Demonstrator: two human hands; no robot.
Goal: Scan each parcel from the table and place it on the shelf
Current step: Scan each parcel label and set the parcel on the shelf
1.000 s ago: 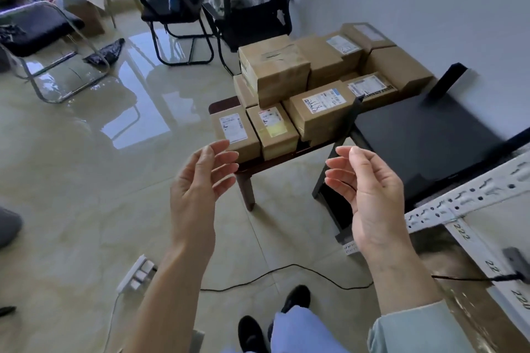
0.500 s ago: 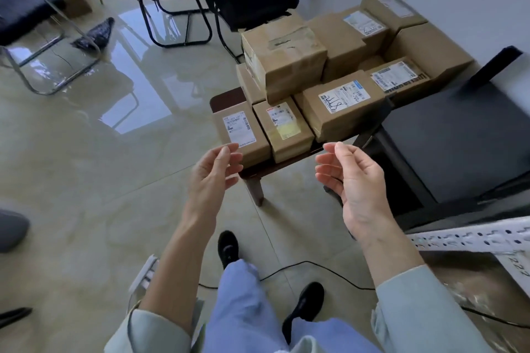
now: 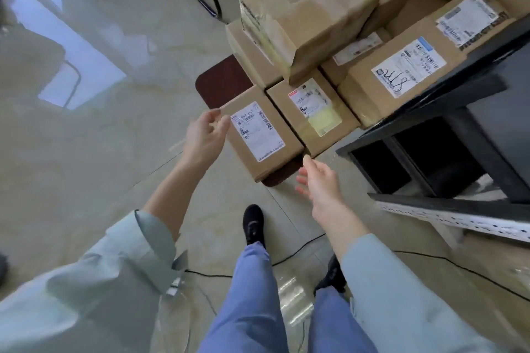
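Glossy tiled floor under a low table (image 3: 223,80); nearest parcel (image 3: 259,135) looks light and stiff, best gripped at its sides, left hand (image 3: 205,135) at nine o'clock, right hand (image 3: 317,180) at five, fingers loose, holding nothing

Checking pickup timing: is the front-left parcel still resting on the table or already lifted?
Resting on the table. The front-left parcel lies flat, label up; the left hand touches its left edge, the right hand reaches toward its near corner.

Floor (image 3: 86,152) lies open left of table (image 3: 220,80); black shelf (image 3: 473,94) crowds right.
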